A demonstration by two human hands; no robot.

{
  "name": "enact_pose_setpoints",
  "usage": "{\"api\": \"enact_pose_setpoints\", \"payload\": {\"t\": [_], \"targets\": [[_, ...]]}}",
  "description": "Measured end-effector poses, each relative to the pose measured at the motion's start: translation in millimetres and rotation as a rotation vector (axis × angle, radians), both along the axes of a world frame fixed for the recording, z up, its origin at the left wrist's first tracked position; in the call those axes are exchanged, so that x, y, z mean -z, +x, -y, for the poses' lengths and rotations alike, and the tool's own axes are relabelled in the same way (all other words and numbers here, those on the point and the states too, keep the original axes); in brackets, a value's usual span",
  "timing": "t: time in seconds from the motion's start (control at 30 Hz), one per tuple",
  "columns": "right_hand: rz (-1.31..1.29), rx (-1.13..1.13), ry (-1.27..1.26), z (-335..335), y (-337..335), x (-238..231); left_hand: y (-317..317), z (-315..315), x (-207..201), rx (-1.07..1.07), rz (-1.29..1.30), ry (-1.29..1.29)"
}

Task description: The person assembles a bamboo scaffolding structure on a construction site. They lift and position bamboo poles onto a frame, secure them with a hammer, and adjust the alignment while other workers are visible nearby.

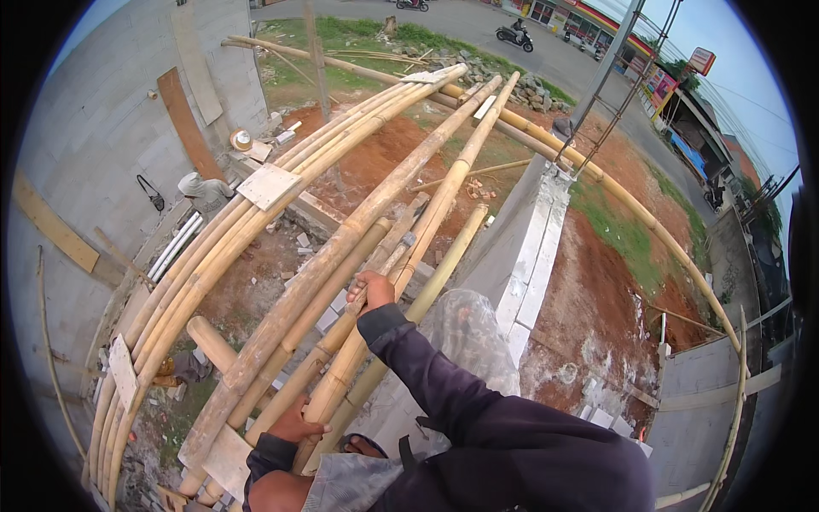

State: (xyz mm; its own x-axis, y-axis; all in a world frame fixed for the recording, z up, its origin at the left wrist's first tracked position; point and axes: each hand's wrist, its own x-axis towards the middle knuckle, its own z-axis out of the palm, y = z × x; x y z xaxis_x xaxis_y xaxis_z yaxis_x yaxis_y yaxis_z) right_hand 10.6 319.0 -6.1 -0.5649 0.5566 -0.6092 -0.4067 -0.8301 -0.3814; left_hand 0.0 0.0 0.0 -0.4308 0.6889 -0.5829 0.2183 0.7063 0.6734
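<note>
My right hand [372, 292] is closed round a bamboo pole [334, 341] in the middle, its arm reaching across in a dark sleeve. Lower down, my left hand [300, 421] grips a bamboo pole [339, 384] near its close end, thumb lying along it. Whether both hands hold the same pole I cannot tell. A thicker bamboo pole [333, 247] runs alongside to the left. On the right side lies a greener bamboo pole [448, 264]. Below my left hand is part of a wooden board [229, 462], and a sandalled foot [365, 445] shows beside it.
A block wall [525, 256] stands at right, below a long cross pole [636, 200]. At left, bundled poles [196, 282] carry a small board [267, 186]. Down below, a hooded person [205, 192] is near the grey wall [94, 128]. A motorcyclist [515, 34] is on the road.
</note>
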Motion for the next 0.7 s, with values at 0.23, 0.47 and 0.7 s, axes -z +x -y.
{"api": "enact_pose_setpoints", "payload": {"t": [0.23, 0.47, 0.7], "targets": [[-0.001, 0.154, -0.014, 11, -18, -25, 17, -2, 4, 0.023, -0.295, -0.151], [-0.001, 0.219, -0.031, -6, -36, -43, 16, -25, -22, -0.008, -0.439, -0.175], [-0.414, -0.226, -0.149, -53, 75, -66, -32, -24, -49, 0.025, -0.661, -0.154]]}}
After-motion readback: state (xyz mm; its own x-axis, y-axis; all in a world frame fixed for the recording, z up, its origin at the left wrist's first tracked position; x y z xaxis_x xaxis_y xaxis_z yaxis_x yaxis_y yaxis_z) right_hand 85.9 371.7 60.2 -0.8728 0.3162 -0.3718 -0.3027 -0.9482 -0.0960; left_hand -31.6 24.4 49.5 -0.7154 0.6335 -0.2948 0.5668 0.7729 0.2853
